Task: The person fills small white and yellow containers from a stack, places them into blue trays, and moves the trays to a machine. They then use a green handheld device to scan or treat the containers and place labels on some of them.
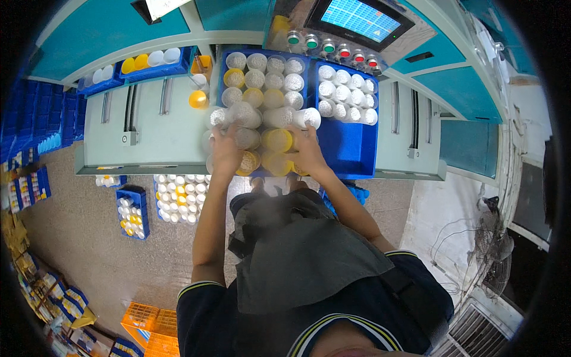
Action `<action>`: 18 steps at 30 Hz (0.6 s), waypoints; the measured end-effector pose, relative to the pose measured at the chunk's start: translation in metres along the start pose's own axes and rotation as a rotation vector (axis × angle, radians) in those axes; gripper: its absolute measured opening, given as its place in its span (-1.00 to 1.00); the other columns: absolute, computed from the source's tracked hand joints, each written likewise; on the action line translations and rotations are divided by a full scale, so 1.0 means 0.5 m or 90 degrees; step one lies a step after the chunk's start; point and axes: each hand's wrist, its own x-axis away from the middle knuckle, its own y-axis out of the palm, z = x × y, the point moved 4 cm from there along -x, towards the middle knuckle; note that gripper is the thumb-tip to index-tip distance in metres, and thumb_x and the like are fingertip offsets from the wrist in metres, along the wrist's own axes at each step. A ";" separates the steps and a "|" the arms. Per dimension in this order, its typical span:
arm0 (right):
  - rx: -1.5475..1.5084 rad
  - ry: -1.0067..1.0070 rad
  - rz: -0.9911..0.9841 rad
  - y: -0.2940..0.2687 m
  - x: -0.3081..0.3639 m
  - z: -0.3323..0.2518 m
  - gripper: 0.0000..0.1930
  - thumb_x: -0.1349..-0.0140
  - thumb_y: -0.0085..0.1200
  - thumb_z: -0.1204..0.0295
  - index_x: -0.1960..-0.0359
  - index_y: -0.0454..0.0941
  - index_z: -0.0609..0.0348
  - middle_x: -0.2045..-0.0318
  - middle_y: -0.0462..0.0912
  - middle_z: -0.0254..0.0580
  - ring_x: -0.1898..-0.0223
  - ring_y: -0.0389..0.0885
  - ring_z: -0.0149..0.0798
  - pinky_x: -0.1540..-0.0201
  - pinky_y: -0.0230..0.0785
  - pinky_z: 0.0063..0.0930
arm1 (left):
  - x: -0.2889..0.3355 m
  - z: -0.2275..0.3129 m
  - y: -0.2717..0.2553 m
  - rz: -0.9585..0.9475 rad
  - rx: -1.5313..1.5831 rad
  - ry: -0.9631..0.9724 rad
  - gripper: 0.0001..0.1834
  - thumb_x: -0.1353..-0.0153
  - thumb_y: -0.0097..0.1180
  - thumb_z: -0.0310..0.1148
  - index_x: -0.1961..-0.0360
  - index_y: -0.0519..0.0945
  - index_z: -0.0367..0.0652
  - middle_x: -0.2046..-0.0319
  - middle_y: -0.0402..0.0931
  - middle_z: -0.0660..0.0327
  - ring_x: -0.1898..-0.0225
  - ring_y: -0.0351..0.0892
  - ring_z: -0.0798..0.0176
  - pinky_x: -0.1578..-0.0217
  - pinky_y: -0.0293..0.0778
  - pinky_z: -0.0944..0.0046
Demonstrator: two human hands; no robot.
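My left hand [228,153] is closed on translucent white cups [244,115] at the front left of a blue tray. Closed as well, my right hand [308,156] grips white cups [307,118] on the right side; the outermost one tilts outward. White granules show inside these cups. Both hands are somewhat blurred, and their fingertips are partly hidden among the cups. Below and between the hands stand more cups, including yellow ones [277,140]. Behind them, rows of filled cups [256,62] fill the rear of the blue tray [307,77].
A second blue tray [351,149] on the right holds several filled white cups [343,93] at its back. Above is a control panel with a screen [357,21] and green and red buttons [329,45]. Cup trays [132,214] and orange crates [148,324] stand on the floor.
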 end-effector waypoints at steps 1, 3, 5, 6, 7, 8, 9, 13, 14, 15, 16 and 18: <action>0.022 -0.037 0.004 0.005 -0.003 -0.004 -0.14 0.17 0.45 0.48 -0.29 0.35 0.06 -0.30 0.20 0.30 -0.31 0.21 0.31 -0.33 0.15 0.00 | -0.006 -0.005 0.007 -0.026 -0.009 -0.006 0.02 0.26 0.34 -0.65 -0.36 0.33 0.07 -0.28 0.20 -0.20 -0.28 0.25 -0.34 -0.26 0.30 -0.07; 0.045 -0.081 0.027 0.019 -0.009 -0.020 -0.13 0.16 0.44 0.49 -0.30 0.33 0.12 -0.30 0.20 0.35 -0.29 0.23 0.31 -0.32 0.16 -0.01 | -0.016 0.012 0.022 -0.052 0.051 0.061 0.07 0.21 0.28 -0.67 -0.43 0.22 0.09 -0.34 0.12 -0.26 -0.35 0.15 -0.40 -0.27 0.26 -0.15; 0.055 -0.065 0.018 0.028 -0.010 -0.037 -0.12 0.12 0.44 0.46 -0.33 0.29 0.13 -0.31 0.19 0.39 -0.31 0.20 0.33 -0.35 0.11 0.04 | -0.019 0.037 0.032 -0.037 0.003 0.090 0.08 0.18 0.29 -0.66 -0.45 0.19 0.11 -0.34 0.12 -0.27 -0.37 0.14 -0.39 -0.28 0.26 -0.15; 0.052 -0.065 0.049 0.020 -0.006 -0.044 -0.15 0.08 0.42 0.43 -0.32 0.28 0.13 -0.30 0.23 0.34 -0.29 0.24 0.31 -0.33 0.15 0.03 | -0.019 0.043 0.037 -0.078 -0.017 0.084 0.08 0.17 0.29 -0.65 -0.45 0.18 0.12 -0.34 0.12 -0.28 -0.38 0.13 -0.38 -0.28 0.26 -0.14; 0.060 -0.038 0.034 0.013 0.000 -0.044 -0.17 0.05 0.40 0.41 -0.32 0.28 0.13 -0.29 0.26 0.30 -0.28 0.27 0.29 -0.32 0.18 0.02 | -0.019 0.042 0.031 -0.071 -0.013 0.073 0.04 0.12 0.36 -0.59 -0.45 0.19 0.10 -0.32 0.15 -0.29 -0.37 0.17 -0.33 -0.28 0.28 -0.11; 0.074 -0.035 0.053 -0.002 0.009 -0.043 -0.20 0.01 0.38 0.39 -0.31 0.28 0.13 -0.28 0.29 0.25 -0.26 0.30 0.26 -0.31 0.21 0.01 | -0.016 0.038 0.015 -0.029 0.023 0.080 0.03 0.12 0.38 -0.57 -0.44 0.21 0.06 -0.31 0.17 -0.28 -0.36 0.19 -0.32 -0.27 0.29 -0.09; 0.044 -0.038 0.098 -0.024 0.019 -0.036 -0.23 -0.03 0.37 0.38 -0.32 0.28 0.14 -0.25 0.33 0.21 -0.24 0.34 0.22 -0.27 0.26 -0.03 | -0.009 0.020 -0.002 -0.021 0.059 0.071 0.01 0.12 0.40 -0.55 -0.43 0.23 0.03 -0.30 0.19 -0.27 -0.34 0.22 -0.32 -0.26 0.31 -0.08; -0.077 0.098 0.230 -0.074 0.071 0.060 -0.34 -0.26 0.21 0.23 -0.32 0.27 0.25 -0.19 0.42 0.06 -0.15 0.48 0.00 -0.18 0.38 -0.24 | 0.004 -0.101 -0.059 0.099 0.232 -0.063 -0.17 -0.14 0.36 -0.25 -0.41 0.26 -0.14 -0.27 0.31 -0.13 -0.28 0.33 -0.18 -0.25 0.33 0.04; -0.144 0.163 0.198 -0.058 0.075 0.095 -0.36 -0.35 0.11 0.13 -0.33 0.25 0.26 -0.25 0.40 0.05 -0.23 0.44 0.00 -0.24 0.33 -0.25 | 0.006 -0.136 -0.059 0.128 0.286 -0.128 -0.19 -0.21 0.32 -0.15 -0.41 0.26 -0.18 -0.27 0.32 -0.10 -0.28 0.34 -0.14 -0.26 0.31 0.06; -0.276 0.227 0.141 -0.025 0.074 0.126 -0.33 -0.39 0.00 0.04 -0.35 0.22 0.29 -0.29 0.37 0.03 -0.26 0.39 -0.04 -0.28 0.27 -0.28 | 0.005 -0.162 -0.037 0.047 0.396 -0.193 -0.21 -0.29 0.15 0.03 -0.40 0.27 -0.22 -0.29 0.31 -0.09 -0.30 0.32 -0.10 -0.28 0.28 0.04; -0.412 0.246 0.086 0.012 0.066 0.151 -0.28 -0.42 -0.11 -0.06 -0.36 0.19 0.31 -0.32 0.34 0.01 -0.30 0.35 -0.09 -0.32 0.20 -0.31 | 0.006 -0.180 -0.010 -0.018 0.498 -0.254 -0.16 -0.36 -0.02 0.22 -0.39 0.28 -0.27 -0.32 0.30 -0.07 -0.32 0.30 -0.06 -0.29 0.25 0.03; -0.605 0.273 0.032 0.079 0.049 0.190 -0.20 -0.43 -0.28 -0.21 -0.37 0.19 0.30 -0.32 0.35 -0.05 -0.30 0.35 -0.16 -0.33 0.19 -0.34 | 0.018 -0.201 0.057 -0.137 0.754 -0.459 0.02 -0.30 -0.33 0.48 -0.35 0.34 -0.30 -0.26 0.39 -0.05 -0.36 0.25 0.01 -0.30 0.22 0.03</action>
